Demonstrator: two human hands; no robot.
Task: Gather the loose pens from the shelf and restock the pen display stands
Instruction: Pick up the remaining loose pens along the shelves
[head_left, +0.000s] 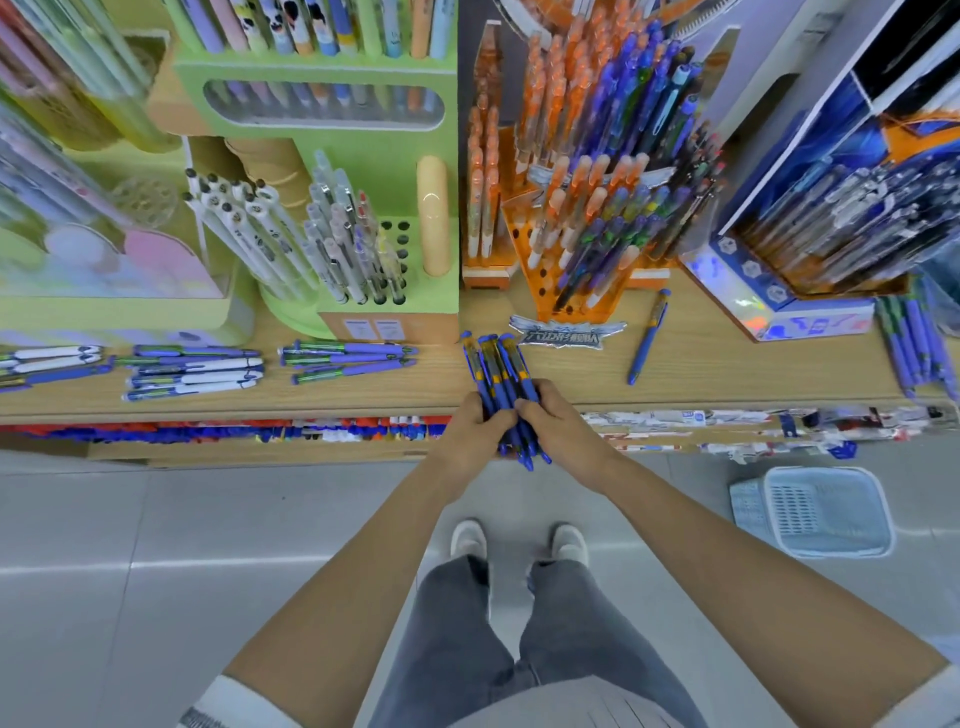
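Bare forearms (363, 545) extended forward and converging; left hand (480, 422) and right hand (555, 418) side by side, fingers curled round one pen bundle (497, 364)

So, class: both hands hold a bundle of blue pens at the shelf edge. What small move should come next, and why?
Probably the right hand should let go and reach for the lone blue pen lying on the shelf to its right, while the left hand holds the bundle. That pen looks like the bundled ones and lies loose close by.
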